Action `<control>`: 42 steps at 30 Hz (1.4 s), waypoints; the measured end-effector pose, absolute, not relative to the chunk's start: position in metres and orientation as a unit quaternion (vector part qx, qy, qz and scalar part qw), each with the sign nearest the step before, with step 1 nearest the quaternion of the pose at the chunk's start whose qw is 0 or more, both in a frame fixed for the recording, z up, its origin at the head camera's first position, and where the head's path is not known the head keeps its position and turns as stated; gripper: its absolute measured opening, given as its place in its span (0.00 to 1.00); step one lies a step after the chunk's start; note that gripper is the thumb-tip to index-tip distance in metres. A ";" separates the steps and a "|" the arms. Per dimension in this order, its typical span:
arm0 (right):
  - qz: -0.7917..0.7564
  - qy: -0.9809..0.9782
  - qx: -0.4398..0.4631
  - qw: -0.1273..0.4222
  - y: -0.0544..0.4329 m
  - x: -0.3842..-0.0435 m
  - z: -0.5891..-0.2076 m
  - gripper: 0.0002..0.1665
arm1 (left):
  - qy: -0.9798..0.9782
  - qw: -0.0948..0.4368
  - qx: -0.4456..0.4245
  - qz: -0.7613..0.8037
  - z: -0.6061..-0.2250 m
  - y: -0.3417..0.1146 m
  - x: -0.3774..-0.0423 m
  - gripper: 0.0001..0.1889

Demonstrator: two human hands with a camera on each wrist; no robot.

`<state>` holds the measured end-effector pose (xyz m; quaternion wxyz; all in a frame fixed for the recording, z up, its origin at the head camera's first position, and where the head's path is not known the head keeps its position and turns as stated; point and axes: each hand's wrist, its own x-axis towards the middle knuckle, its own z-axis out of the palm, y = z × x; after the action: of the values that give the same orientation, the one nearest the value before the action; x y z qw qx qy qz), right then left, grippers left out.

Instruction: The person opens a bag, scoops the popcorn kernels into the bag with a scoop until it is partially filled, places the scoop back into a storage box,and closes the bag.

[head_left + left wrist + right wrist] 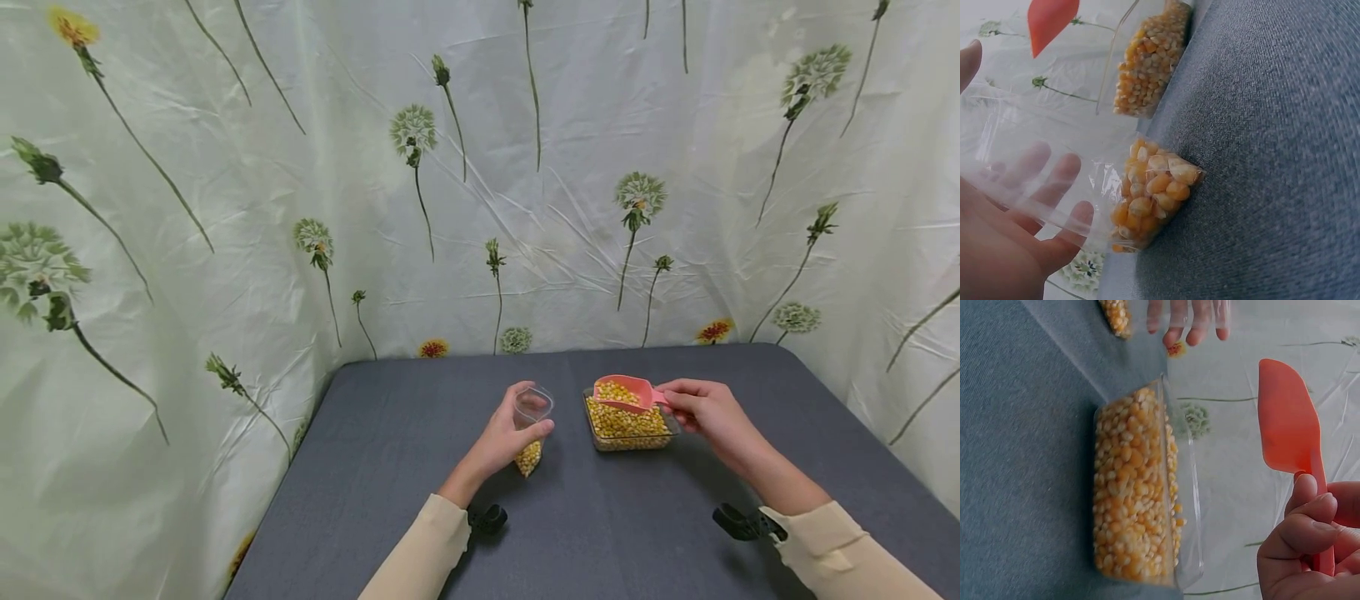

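Observation:
My left hand [498, 437] holds a clear plastic bag [534, 402] upright, its mouth spread wide between thumb and fingers. Corn kernels [1154, 194] fill the bag's pointed bottom, close over the table. In my right hand [712, 417] the handle of a pink scoop [1288, 419] is pinched between thumb and fingers. The scoop carries a load of kernels [617, 392] and hangs above a clear rectangular container [1194, 550]. More corn kernels [1129, 487] fill that container, which stands to the right of the bag.
Both hands work over a dark grey cloth-covered table [405, 467]. Behind it hangs a pale curtain [360, 167] printed with dandelions, reaching the table's back edge. Each wrist bears a black camera mount, such as the left one [489, 520].

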<state>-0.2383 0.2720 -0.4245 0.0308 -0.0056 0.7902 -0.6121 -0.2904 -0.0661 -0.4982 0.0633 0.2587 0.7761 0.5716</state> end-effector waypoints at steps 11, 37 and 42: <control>-0.622 0.781 -0.026 0.045 0.257 -0.240 -0.417 0.22 | 0.777 0.053 0.269 0.566 -0.497 -0.065 -0.288 0.36; -0.597 0.795 -0.086 0.062 0.217 -0.247 -0.393 0.16 | 0.790 0.044 0.276 0.545 -0.494 -0.060 -0.287 0.33; -0.594 0.796 -0.092 0.074 0.210 -0.248 -0.396 0.15 | 0.799 0.049 0.265 0.538 -0.495 -0.059 -0.286 0.33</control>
<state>-0.2485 0.2097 -0.3956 0.0737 -0.0916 0.7959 -0.5939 -0.2859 -0.0588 -0.4947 0.0492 0.2651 0.7987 0.5379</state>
